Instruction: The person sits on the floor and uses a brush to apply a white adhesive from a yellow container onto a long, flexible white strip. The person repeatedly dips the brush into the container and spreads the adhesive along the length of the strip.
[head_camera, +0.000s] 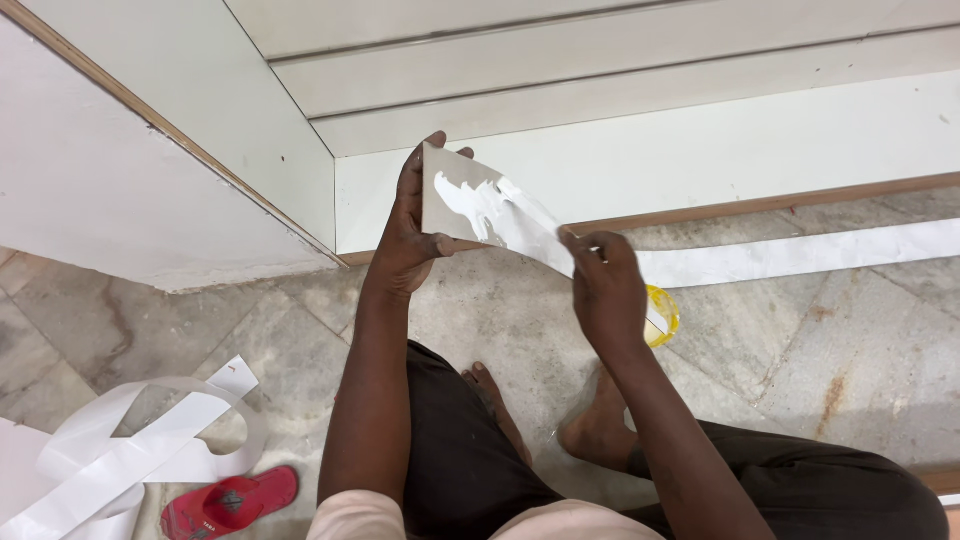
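Left hand (410, 235) gripping glue-smeared strip (490, 212) — right hand (605, 290) fingertips on it

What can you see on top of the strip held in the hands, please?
White glue is smeared across the strip, which the left hand holds. The right hand covers the strip's lower part.

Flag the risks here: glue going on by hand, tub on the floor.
1. Wet white glue lies thick near the strip's edge; it may drip onto the marble floor or the bare feet below.
2. The yellow glue tub sits open close under the right hand; a wrist or foot could tip it.
3. The left hand pinches the glued end, so fingers may smear it.
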